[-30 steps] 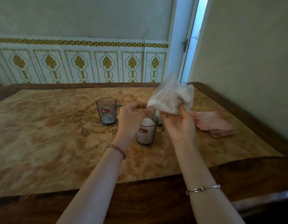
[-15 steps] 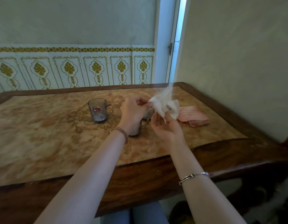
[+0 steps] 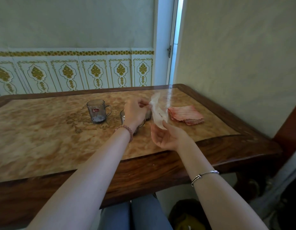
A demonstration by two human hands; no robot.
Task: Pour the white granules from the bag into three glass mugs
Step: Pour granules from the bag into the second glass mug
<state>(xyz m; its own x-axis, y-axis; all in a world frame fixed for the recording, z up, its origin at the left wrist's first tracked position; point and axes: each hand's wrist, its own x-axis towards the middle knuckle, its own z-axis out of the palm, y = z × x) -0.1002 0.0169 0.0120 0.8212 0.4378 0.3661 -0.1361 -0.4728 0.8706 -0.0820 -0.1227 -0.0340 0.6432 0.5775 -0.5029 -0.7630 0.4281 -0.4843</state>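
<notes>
clear plastic bag (image 3: 158, 112) pinched between both hands, flat.

The clear plastic bag (image 3: 158, 112) is held up over the table, flattened and stretched between its top and bottom edges (it looks nearly empty). One glass mug (image 3: 96, 111) with a red label stands apart to the left, a little white at its bottom. A second mug (image 3: 122, 116) is largely hidden, and a third (image 3: 148, 114) is barely seen behind it.

bare tabletop (image 3: 36, 146) left, mugs (image 3: 96, 112) centre, folded cloth (image 3: 185, 114) right
</notes>
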